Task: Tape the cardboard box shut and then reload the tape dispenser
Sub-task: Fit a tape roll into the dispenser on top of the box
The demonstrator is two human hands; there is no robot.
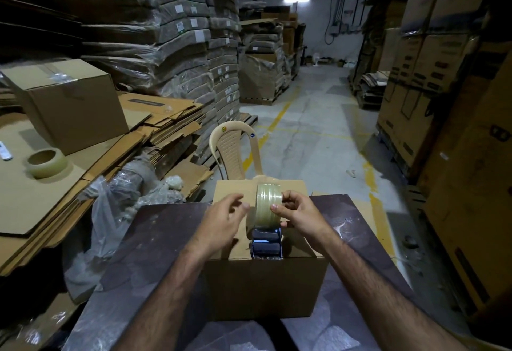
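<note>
The right hand (300, 213) pinches the clear tape roll (268, 202) on the tape dispenser (266, 242), which sits atop the cardboard box (263, 284) at centre frame. The left hand (221, 215) hovers beside the roll, loose-fingered and holding nothing. To my eye, that hand should brace the dispenser while the roll seats squarely.

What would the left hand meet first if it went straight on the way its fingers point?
Probably the tape roll, just beyond the left hand; the right hand holds that roll. Depth is hard to judge.
</note>
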